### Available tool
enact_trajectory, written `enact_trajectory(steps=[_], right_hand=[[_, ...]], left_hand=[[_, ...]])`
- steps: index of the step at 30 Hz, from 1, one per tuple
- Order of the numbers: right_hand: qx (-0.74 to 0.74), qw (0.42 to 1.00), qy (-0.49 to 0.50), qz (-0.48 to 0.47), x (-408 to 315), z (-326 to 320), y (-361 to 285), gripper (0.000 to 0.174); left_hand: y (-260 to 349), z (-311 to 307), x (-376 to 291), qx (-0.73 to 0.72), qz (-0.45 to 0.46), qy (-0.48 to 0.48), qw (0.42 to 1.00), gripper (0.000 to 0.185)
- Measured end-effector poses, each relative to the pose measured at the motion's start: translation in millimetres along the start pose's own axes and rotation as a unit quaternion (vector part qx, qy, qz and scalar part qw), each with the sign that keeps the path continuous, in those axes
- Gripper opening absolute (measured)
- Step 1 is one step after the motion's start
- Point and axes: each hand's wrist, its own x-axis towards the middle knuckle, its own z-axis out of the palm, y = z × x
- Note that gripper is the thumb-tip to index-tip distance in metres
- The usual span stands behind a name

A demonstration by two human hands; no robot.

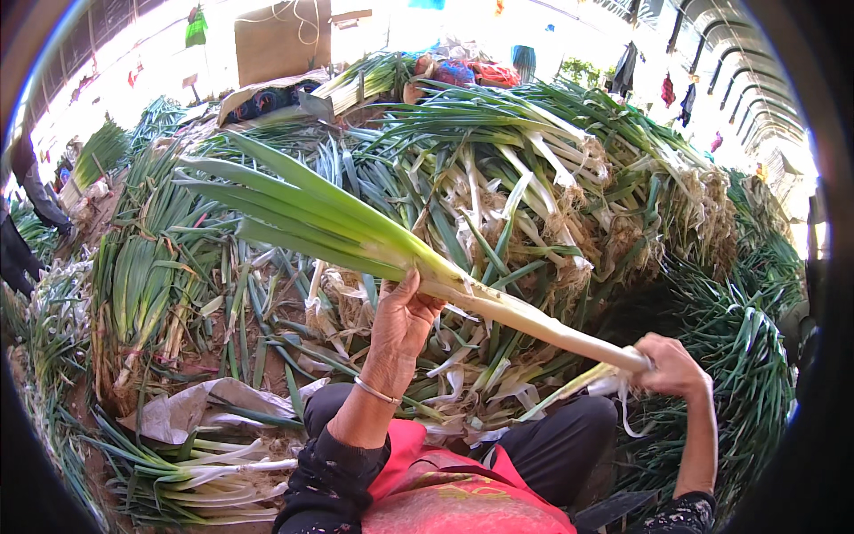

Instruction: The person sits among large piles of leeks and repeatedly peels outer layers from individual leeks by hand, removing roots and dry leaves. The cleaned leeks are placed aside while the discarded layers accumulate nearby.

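A long green onion stalk [520, 314] stretches diagonally in front of me, its leaves fanning to the upper left. My left hand [405, 317] grips it where the green leaves meet the pale shaft, thumb across the front. At the lower right, my right hand [670, 366] is closed around the root end, slightly blurred. A loose outer leaf [574, 388] and thin white strips hang beneath that hand; whether the fingers pinch them is hidden. Below lie peeled leaf scraps [460, 384] in front of my knees.
Heaped onions with dry roots [560, 193] rise ahead. Green leaves [727, 374] crowd my right side. Pale-stemmed onions [220, 477] lie at lower left beside a whitish sheet [207, 407]. Another bundle [140, 287] lies farther left. A person's dark-clothed limb [40, 187] shows at the left edge.
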Motion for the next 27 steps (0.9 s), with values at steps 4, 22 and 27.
enact_trajectory(steps=[4,22,27], right_hand=[[-0.019,0.993,0.110,-0.046,52,38,-13,0.045],[0.585,0.799,0.018,-0.139,167,136,-103,0.052],[0.672,0.725,0.007,-0.151,154,123,-94,0.056]], left_hand=[[5,8,-6,0.083,0.071,-0.074,0.991,0.041],[7,-16,-1,0.132,-0.014,0.053,0.990,0.037],[-39,-11,-14,0.397,-0.394,0.032,0.828,0.033]])
